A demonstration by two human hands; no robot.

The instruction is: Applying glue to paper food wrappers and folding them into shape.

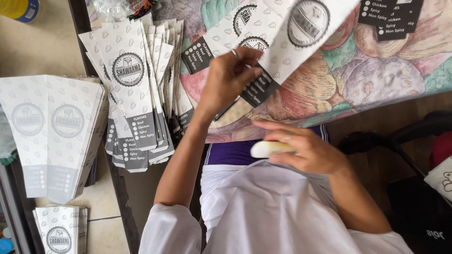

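Closest to me, my right hand curls around a pale cream glue stick over my lap; my left hand pinches a white patterned paper sleeve above the floral cloth's near edge, so I should hold it flat while gluing

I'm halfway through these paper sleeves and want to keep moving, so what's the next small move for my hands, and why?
Probably bring the right hand with its white stick up to the paper sleeve that the left hand pinches by its dark end. The sleeve hangs lifted over the patterned cloth, while the stick sits low near your lap, apart from it.
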